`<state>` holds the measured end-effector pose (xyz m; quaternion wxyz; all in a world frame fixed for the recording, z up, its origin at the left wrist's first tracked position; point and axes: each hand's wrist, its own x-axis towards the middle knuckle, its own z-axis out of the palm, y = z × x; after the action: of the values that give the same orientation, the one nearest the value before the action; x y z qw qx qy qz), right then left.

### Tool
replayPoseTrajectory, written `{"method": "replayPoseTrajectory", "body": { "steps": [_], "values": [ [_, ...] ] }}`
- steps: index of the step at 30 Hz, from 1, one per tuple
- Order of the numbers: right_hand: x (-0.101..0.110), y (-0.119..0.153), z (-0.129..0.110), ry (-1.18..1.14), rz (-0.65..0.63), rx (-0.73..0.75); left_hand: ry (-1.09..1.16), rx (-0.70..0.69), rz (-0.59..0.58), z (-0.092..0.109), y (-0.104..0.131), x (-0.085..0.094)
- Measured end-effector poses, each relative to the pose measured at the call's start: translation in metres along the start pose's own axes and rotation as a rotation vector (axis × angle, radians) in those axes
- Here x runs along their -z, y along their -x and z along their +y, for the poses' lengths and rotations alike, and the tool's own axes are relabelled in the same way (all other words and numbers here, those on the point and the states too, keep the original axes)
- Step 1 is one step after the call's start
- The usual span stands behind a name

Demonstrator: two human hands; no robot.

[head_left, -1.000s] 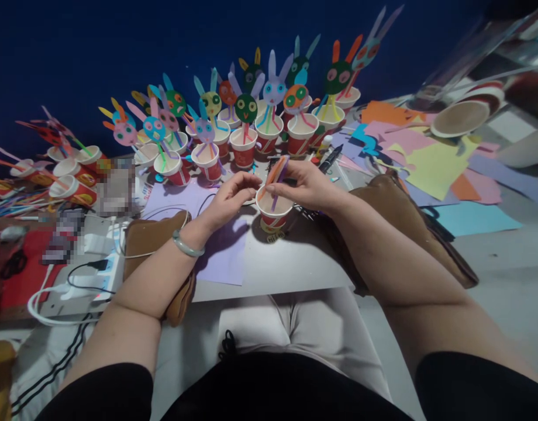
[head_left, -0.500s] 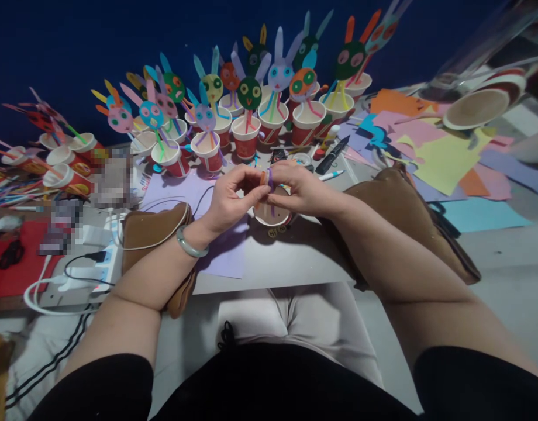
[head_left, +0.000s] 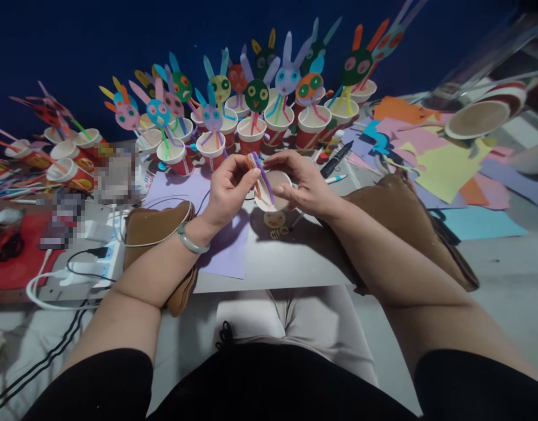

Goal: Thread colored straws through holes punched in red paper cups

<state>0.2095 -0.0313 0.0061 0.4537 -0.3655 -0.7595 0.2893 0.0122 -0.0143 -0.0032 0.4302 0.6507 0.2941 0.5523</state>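
Between its thumb and fingers, my left hand [head_left: 232, 188] pinches the straws [head_left: 264, 180], one purple and one orange, which slant down over a paper cup [head_left: 280, 182]. My right hand [head_left: 304, 182] is at the cup's right side, its fingers curved and apart from the thumb, with nothing visible between them. Just in front of the cup lie a pale round face piece [head_left: 275, 219] and two small round tags [head_left: 279, 233]. A purple sheet [head_left: 227, 251] is under and beside my left wrist.
Red paper cups [head_left: 251, 140] with paper rabbit faces on straws stand along the back. Brown pouches [head_left: 396, 225] flank my forearms. Coloured paper scraps [head_left: 444, 169] lie at right, a power strip [head_left: 111, 251] with cables at left.
My right hand has come off the straws and opened. The straws now tilt in my left hand, and more of the cup and the round face piece shows.
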Motion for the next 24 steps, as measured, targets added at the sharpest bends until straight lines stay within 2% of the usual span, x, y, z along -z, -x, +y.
{"method": "replayPoseTrajectory", "body": {
  "steps": [4,9,16,24],
  "values": [
    [0.004,0.0,0.006,0.059,-0.149,0.019,-0.007,-0.013,0.037,-0.006,-0.003,0.003],
    [0.001,0.002,0.007,0.066,-0.12,-0.015,0.029,0.028,-0.01,-0.007,-0.007,0.009],
    [0.002,0.003,0.01,0.028,-0.151,-0.016,-0.086,-0.05,-0.238,0.001,-0.007,0.011],
    [-0.001,0.005,0.011,0.029,-0.102,-0.005,-0.242,-0.075,-0.192,0.007,-0.006,0.011]
  ]
}}
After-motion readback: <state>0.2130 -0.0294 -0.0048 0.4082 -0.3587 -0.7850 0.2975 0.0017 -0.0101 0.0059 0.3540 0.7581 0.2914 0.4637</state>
